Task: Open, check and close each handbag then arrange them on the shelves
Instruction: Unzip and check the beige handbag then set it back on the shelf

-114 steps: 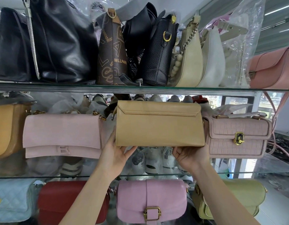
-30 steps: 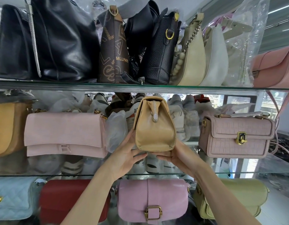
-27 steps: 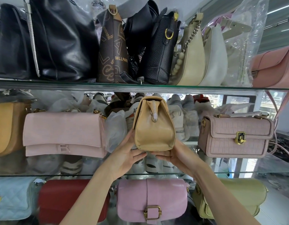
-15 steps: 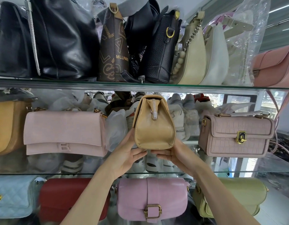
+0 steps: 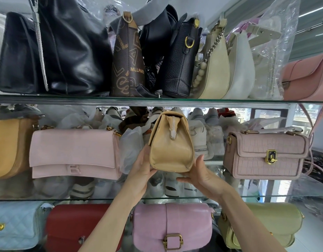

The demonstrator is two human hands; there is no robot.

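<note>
Tan handbag (image 5: 172,151) end-on, both hands beneath

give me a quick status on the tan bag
Left hand and right hand cradle tan bag, end-on at middle shelf. Gap between pink bags open.

Tan handbag (image 5: 171,151), closed, upright, turned end-on to camera, zipper tab hanging down its side panel; sits mid middle glass shelf (image 5: 266,196), between pale pink flap bag (image 5: 73,153) and mauve croc-textured bag (image 5: 266,155).
</note>
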